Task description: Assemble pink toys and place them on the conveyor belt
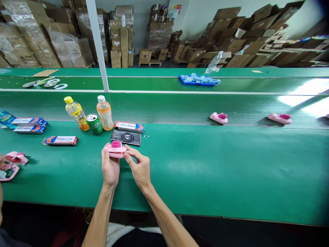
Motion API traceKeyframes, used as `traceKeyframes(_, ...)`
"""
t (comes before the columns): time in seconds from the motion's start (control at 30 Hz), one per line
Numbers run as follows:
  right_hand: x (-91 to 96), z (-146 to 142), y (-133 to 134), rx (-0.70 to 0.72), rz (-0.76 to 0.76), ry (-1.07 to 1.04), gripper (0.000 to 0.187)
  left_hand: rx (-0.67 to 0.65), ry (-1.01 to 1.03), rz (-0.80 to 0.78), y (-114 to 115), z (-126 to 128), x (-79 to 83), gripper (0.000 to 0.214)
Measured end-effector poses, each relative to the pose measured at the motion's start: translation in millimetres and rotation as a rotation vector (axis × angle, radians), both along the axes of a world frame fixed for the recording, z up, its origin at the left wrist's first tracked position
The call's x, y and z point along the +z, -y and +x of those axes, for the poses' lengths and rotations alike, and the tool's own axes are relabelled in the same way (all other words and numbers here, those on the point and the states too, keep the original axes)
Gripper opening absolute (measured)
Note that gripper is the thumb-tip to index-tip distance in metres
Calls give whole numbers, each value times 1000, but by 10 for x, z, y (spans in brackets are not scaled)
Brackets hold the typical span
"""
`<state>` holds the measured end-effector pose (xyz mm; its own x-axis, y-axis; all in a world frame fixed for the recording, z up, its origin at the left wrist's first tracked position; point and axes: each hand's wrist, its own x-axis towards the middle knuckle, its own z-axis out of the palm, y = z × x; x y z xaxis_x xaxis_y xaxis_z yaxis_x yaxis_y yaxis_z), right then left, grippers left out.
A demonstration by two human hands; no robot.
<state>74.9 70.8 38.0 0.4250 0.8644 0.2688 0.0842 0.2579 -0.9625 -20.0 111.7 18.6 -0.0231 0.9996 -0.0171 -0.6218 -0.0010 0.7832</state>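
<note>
Held up over the green table is a pink plastic casing (117, 148) with a darker pink round knob on top. A gap shows between its upper and lower shells. My left hand (110, 168) grips its left side from below, fingers wrapped round it. With thumb and forefinger, my right hand (138, 167) pinches the casing's right end. Just behind it lies a black smartphone (133, 138) with a ring on its back, and beyond that a glue box (130, 126). Small white bits lie right of the phone. What is inside the casing is hidden.
A yellow-capped bottle (77, 113), a green can (94, 124) and a white-capped bottle (105, 113) stand at back left. Pink casings (219, 118) sit on the belt (164, 108). A blue tray (199, 80) of parts lies farther back. Another person's hand (2, 163) is at far left.
</note>
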Motion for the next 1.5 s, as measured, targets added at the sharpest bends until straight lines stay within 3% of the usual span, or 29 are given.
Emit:
traceKeyframes(0.1,37,45,16,78,-100,-97,29,-6,-4,-15,30,-27,-14,34)
traceKeyframes(0.23,90,64,117,257,-248,-37,24,-38,-58,-68,158,-80,-52,46)
traceKeyframes(0.33,122,202,156,341,-316,-30,27,-111,-212,-43,341,-182,-134,56)
traceKeyframes(0.43,175,700,-31,186,-293,215,36,-197,-501,94,547,-442,-282,59)
traceKeyframes(0.57,229,1741,-676,-229,-251,437,47,-76,-1027,207,641,-1012,-521,49)
traceKeyframes(0.63,190,2168,-996,-352,-264,470,45,30,-1210,215,509,-1296,-592,44)
traceKeyframes(0.7,93,2438,-1208,-398,-288,508,44,165,-1322,222,232,-1515,-576,48)
traceKeyframes(0.8,-105,2602,-1318,-382,-305,567,44,403,-1503,257,-385,-1699,-371,63)
traceKeyframes(0.87,-219,2642,-1310,-380,-294,599,51,529,-1647,189,-832,-1747,-178,64)
traceKeyframes(0.97,-318,2689,-1246,-411,-281,606,81,535,-1767,-13,-1319,-1761,30,59)
traceKeyframes(1.03,-357,2690,-1154,-418,-296,574,95,454,-1810,-20,-1384,-1747,56,56)
traceKeyframes(1.13,-446,2581,-878,-354,-333,507,101,322,-1860,98,-995,-1634,-70,49)
traceKeyframes(1.23,-598,2324,-395,-225,-372,463,92,229,-1901,186,-228,-1320,-282,47)
traceKeyframes(1.33,-745,1946,203,-96,-404,508,75,288,-1977,273,456,-951,-413,50)
traceKeyframes(1.4,-805,1649,542,-13,-357,624,69,326,-1995,293,695,-806,-430,51)
traceKeyframes(1.5,-825,1165,792,136,-184,824,72,349,-1990,305,749,-758,-413,51)
